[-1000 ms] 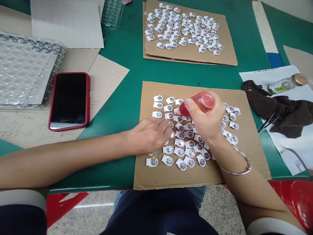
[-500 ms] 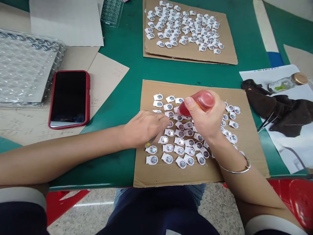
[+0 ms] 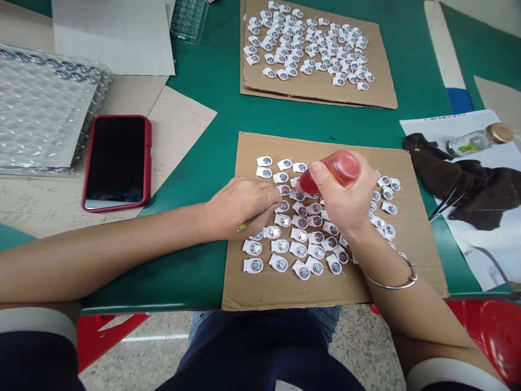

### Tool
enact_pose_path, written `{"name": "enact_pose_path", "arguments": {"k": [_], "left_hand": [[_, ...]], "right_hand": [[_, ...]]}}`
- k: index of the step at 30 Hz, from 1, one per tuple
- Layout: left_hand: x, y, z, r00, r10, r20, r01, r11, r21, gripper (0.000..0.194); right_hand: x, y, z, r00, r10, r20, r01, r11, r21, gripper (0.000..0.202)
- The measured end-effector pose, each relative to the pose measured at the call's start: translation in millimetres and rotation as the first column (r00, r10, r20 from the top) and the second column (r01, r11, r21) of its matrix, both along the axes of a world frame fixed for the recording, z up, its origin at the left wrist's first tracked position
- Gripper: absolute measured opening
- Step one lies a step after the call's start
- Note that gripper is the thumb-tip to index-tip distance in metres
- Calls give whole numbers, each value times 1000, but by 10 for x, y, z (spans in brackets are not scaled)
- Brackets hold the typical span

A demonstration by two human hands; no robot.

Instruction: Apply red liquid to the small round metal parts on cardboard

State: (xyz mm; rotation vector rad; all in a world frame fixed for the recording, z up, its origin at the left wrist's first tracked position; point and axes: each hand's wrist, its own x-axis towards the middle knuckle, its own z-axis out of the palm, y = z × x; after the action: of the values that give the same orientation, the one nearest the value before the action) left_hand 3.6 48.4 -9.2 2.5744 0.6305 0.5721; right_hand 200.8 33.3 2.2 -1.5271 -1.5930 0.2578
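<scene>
right hand (image 3: 352, 201) grips red bottle (image 3: 341, 167), tip down among white-tabbed discs (image 3: 279, 264) on near cardboard (image 3: 285, 293). left hand (image 3: 240, 206) pinches thin tool (image 3: 241, 228). work seems partway: discs also cover far cardboard (image 3: 317, 92); finished or left, cannot tell.

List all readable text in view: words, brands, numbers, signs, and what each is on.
No text reads reliably.
Glass jar label: too small.
Brown paper: handwriting, too faint.
White tags: any print too small.
White sheet: coloured edge marks, no legible words.
</scene>
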Motion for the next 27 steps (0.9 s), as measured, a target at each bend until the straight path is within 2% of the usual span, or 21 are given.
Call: {"name": "enact_pose_path", "arguments": {"k": [11, 16, 21, 27], "left_hand": [[-6, 33, -8, 998, 36, 52, -31, 995, -92, 13], [-5, 72, 30, 999, 45, 25, -41, 989, -145, 12], [-7, 103, 40, 995, 98, 29, -91, 979, -181, 11], [-4, 132, 26, 992, 108, 67, -94, 978, -186, 11]], "right_hand": [[-5, -2, 1, 1000, -2, 23, 2, 1000, -5, 35], [-7, -1, 11, 999, 5, 37, -5, 1000, -5, 35], [-5, -6, 3, 999, 30, 24, -30, 1000, 0, 34], [-13, -9, -8, 1000, 16, 0, -16, 1000, 1, 33]]}}
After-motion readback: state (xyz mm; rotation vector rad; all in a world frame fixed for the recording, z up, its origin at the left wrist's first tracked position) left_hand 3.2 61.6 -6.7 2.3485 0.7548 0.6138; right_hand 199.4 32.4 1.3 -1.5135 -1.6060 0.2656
